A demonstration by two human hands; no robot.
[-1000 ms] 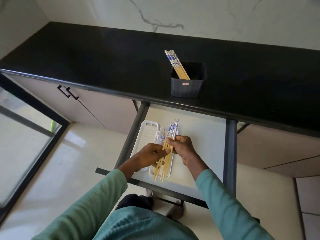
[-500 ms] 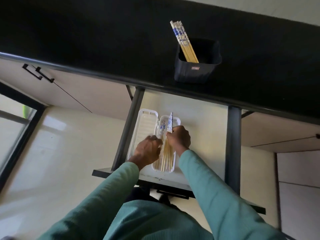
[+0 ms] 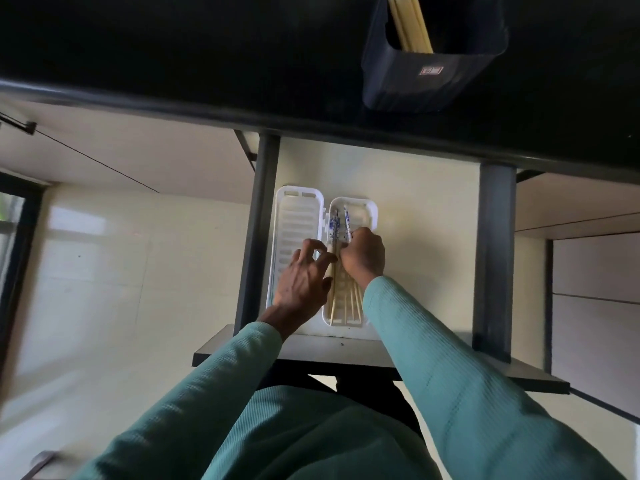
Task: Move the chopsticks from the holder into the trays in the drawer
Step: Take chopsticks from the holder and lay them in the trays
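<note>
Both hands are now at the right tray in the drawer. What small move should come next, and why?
Probably let go and lift the right hand back toward the holder. The chopsticks already lie lengthwise inside the right tray, the left hand is steadying them, and more sticks stand in the holder.

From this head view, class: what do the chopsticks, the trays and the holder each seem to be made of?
Chopsticks: probably bamboo or wood, pale tan shafts with blue-and-white printed tops.
Trays: likely moulded plastic, glossy white with slotted ribs.
Holder: apparently matte dark plastic, thin walls with rounded corners and a small label.
</note>
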